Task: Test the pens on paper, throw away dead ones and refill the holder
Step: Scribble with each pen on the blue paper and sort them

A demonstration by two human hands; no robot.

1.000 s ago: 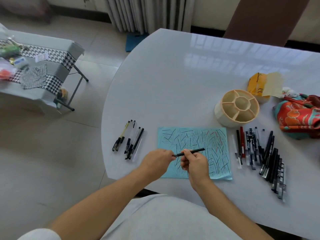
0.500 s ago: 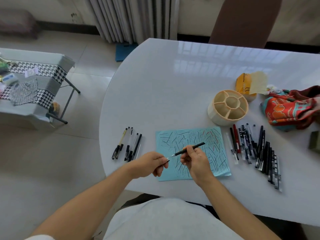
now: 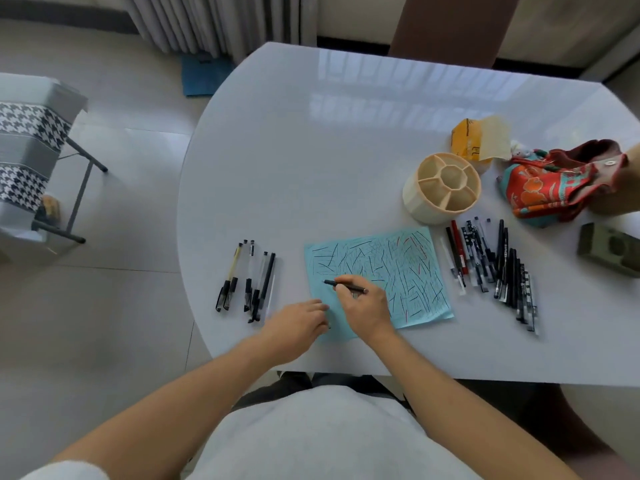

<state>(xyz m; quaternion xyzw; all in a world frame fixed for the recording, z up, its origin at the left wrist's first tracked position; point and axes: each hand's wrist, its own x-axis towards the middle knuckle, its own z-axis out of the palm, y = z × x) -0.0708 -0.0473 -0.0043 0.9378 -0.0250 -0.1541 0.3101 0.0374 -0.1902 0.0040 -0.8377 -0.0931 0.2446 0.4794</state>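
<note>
Your right hand (image 3: 364,306) pinched black pen (image 3: 346,286), fingers curled round barrel, tip down on blue paper (image 3: 408,271) near desk's front edge. Your left hand (image 3: 298,325) rested at paper's front-left corner, fingers curled, whether holding cap: couldn't tell. Holder (image 3: 440,188) stood behind paper's right corner. Pen pile (image 3: 498,265) lay right of paper; smaller group (image 3: 247,278) left of it.

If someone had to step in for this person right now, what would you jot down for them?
Right hand holds a black pen, tip on the scribbled blue paper.
Left hand rests at the paper's near-left corner; whether it holds anything is unclear.
Small pen group lies left of the paper, larger pile on the right.
Holder is empty: refill it after testing and binning dead pens.
</note>
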